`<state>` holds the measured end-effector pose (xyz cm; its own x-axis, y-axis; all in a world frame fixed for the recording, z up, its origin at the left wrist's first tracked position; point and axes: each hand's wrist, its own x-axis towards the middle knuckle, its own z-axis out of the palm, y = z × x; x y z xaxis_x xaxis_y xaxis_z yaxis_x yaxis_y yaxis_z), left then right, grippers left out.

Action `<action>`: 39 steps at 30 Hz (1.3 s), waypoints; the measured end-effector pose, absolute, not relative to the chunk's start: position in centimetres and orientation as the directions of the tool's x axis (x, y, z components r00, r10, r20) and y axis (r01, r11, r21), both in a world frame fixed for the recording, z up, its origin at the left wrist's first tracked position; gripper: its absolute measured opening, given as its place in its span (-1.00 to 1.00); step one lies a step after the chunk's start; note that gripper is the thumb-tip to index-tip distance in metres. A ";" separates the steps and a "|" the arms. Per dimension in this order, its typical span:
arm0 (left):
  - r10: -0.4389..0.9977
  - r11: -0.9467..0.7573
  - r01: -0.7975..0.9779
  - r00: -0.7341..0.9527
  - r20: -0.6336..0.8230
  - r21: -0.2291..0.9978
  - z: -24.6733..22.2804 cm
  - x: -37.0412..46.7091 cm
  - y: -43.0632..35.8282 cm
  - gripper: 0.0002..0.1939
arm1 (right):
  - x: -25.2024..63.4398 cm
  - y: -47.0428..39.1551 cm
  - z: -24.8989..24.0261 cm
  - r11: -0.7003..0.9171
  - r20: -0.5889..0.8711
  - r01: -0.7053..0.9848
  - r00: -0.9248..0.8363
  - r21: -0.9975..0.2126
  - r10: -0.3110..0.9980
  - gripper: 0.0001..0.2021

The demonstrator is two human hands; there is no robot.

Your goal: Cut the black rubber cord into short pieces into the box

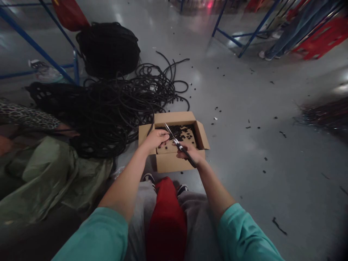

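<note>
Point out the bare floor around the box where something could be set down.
Right of the cardboard box, the grey floor is open, with only scattered black bits. Left is crowded: the tangled black hose and green bags border the box.

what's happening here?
A seated person holds scissors in the right hand and a black tube in the left hand, over an open cardboard box holding short black pieces. A big tangle of tubing lies on the floor beside it.
</note>
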<state>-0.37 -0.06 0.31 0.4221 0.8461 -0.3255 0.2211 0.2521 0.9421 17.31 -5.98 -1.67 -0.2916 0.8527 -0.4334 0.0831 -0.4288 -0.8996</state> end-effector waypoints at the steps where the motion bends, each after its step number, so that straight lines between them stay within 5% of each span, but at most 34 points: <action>1: 0.847 0.262 0.216 0.416 -0.331 0.941 0.3 -0.4 0.0 -0.87 | 17.2 -6.0 -1.7 -0.431 -0.435 0.083 -0.287 -0.899 0.853 -0.45; 14: 0.920 0.152 0.291 0.307 -0.242 0.945 -1.1 0.3 -0.1 -0.85 | 17.0 -5.9 -2.1 -0.461 -0.469 0.090 -0.219 -0.883 0.856 -0.46; 31: 0.903 0.191 0.373 0.296 -0.312 0.908 -1.0 0.8 0.0 -0.83 | 16.3 -5.9 -1.6 -0.481 -0.488 0.085 -0.200 -0.873 0.850 -0.45; 39: 0.906 0.119 0.374 0.338 -0.254 0.920 -1.1 0.8 0.0 -0.84 | 16.5 -5.8 -2.0 -0.458 -0.414 -0.065 -0.333 -0.886 0.847 -0.43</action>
